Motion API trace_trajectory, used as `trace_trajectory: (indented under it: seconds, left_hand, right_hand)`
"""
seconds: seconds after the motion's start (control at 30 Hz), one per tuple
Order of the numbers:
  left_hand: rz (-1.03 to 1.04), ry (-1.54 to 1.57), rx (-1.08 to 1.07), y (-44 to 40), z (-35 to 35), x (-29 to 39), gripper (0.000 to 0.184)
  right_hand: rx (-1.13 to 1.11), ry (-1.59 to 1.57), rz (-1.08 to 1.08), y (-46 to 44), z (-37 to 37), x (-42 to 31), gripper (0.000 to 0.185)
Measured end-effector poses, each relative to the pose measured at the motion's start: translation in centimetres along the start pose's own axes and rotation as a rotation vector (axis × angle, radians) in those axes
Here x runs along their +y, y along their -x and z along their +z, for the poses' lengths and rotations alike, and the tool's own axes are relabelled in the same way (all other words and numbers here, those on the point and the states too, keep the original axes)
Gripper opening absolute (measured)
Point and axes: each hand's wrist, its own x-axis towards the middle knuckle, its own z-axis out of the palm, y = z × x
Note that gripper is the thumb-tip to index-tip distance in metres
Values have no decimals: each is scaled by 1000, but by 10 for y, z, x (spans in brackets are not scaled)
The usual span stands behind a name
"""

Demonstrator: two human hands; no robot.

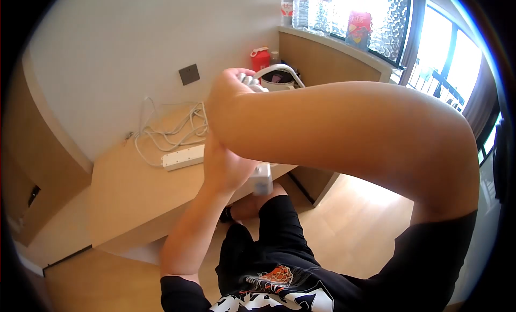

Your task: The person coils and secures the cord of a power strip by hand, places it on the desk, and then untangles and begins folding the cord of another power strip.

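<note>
My right arm crosses in front of my left arm at the wrists. The fingers of my right hand (pixel 228 89) are curled round a bunched white cord (pixel 251 83) above the desk. Below it, my left hand (pixel 231 164) is closed on a white power strip, whose blurred boxy end (pixel 262 178) sticks out past the hand near the desk's front edge. My forearms hide most of both things. A second white power strip (pixel 183 157) lies on the desk, partly behind my left hand, with its loose cable (pixel 172 134) looped behind it.
The wooden desk (pixel 140 193) runs along the wall below a dark wall socket (pixel 188 74). A red container (pixel 260 57) and a white-rimmed pot (pixel 278 79) stand at the back. Bottles (pixel 310 13) and a red packet (pixel 359 27) line the ledge by the window.
</note>
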Motion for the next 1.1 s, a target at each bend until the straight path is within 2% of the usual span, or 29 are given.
trace_trajectory:
  seconds: [0.13, 0.23, 0.3, 0.4, 0.53, 0.57, 0.6, 0.63, 0.73, 0.8, 0.87, 0.93, 1.0, 1.07, 1.1]
  left_hand:
    - [-45, 143, 34, -17, -2, 10, 29]
    - [-117, 167, -68, -22, -9, 20, 24]
    - [-159, 188, -173, -15, -17, 10, 28]
    - [-177, 399, -200, -9, -27, 17, 35]
    - [-403, 770, -323, 11, -53, 23, 42]
    - [-387, 761, -420, 24, -58, -1, 42]
    - [-389, 859, -412, 28, -63, -2, 45]
    - [-386, 958, -403, 31, -67, -2, 47]
    - [-325, 1217, -310, 38, -66, 1, 62]
    - [-242, 1410, -263, 40, -62, 0, 63]
    - [-347, 1295, -263, 42, -62, 2, 59]
    - [-449, 1116, -227, 43, -61, 5, 51]
    - [-534, 861, -157, 40, -60, 5, 39]
    - [-558, 954, -80, 46, -54, -4, 35]
    - [-550, 973, -70, 50, -55, -5, 34]
  right_hand:
    - [-71, -49, -51, -1, -20, 10, 34]
    - [-155, -164, -98, -4, -32, 21, 42]
    - [-222, -306, -140, -6, -39, 31, 48]
    - [-365, -696, -208, -10, -45, 50, 57]
    - [-555, -1372, -243, -16, -25, 70, 70]
    - [-552, -1494, -236, -17, -15, 70, 73]
    - [-513, -1579, -210, -18, -4, 66, 76]
    - [-365, -1589, -116, -17, 8, 57, 100]
    - [-293, -1751, -59, -16, 23, 49, 91]
    - [-138, -1699, -35, -15, 20, 42, 93]
    - [-18, -1659, 52, -16, 10, 32, 90]
    - [-76, -1524, 190, -14, -19, 17, 86]
    - [-49, -1421, 237, -32, -26, 5, 85]
    - [53, -1347, 188, -64, -7, -4, 86]
    - [-44, -1386, 180, -58, -13, -1, 86]
